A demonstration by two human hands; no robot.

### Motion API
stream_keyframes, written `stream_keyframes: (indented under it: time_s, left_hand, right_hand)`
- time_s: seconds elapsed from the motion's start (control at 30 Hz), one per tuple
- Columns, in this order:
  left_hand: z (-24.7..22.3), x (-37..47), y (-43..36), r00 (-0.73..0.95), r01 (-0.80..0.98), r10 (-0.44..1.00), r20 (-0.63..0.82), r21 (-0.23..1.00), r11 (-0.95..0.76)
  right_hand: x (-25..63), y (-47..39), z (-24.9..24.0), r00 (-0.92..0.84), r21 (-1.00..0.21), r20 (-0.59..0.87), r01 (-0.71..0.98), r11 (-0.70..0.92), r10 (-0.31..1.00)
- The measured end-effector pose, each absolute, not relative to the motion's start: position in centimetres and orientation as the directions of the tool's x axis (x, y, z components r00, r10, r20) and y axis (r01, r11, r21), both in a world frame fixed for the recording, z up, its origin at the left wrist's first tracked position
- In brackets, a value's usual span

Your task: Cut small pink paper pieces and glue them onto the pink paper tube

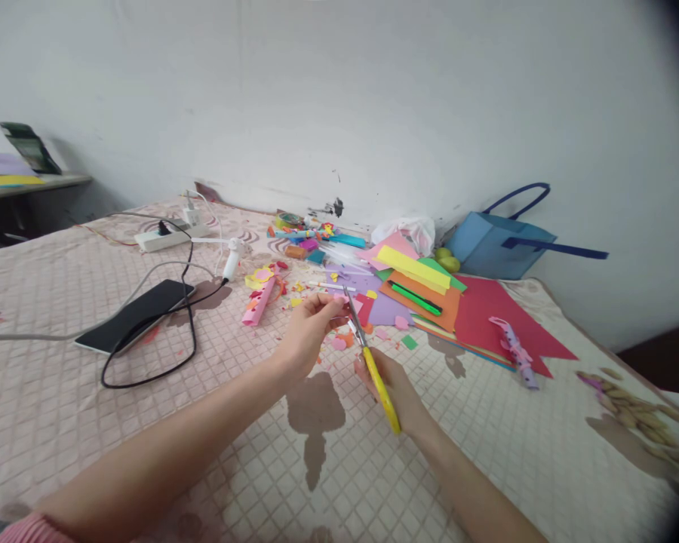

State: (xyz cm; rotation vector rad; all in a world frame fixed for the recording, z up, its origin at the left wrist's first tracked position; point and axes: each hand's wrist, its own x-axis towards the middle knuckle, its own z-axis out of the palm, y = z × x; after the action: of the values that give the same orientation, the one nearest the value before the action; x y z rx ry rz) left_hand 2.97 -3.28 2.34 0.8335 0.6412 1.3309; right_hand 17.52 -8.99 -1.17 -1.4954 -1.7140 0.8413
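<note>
My right hand [393,388] is closed around yellow-handled scissors [380,385], whose metal blades point up and away from me. My left hand [311,328] pinches a small piece of pink paper [342,300] beside the blade tips. Whether the blades touch the paper, I cannot tell. Small paper scraps in pink, orange and green lie just beyond the hands, among them a green scrap [410,342]. Behind the blades is a purple paper sheet [393,305]. To the left of my left hand lies a rolled pink paper tube [259,302] with decorations on it.
Coloured sheets, a green cutter [416,298] and a red sheet [486,317] lie to the right, with a decorated purple roll [514,351]. A blue bag [501,241] stands against the wall. At left are a black tablet-like device [139,313], cables and a white power strip [170,237].
</note>
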Motion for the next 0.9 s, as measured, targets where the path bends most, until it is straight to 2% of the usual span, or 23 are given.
stream_keyframes:
  time_s: [0.9]
  left_hand:
    - [2.56, 2.99, -3.42, 0.142, -0.569, 0.988, 0.058, 0.822, 0.034]
  right_hand:
    - [17.43, -9.10, -0.75, -0.092, -0.846, 0.044, 0.527, 0.086, 0.995]
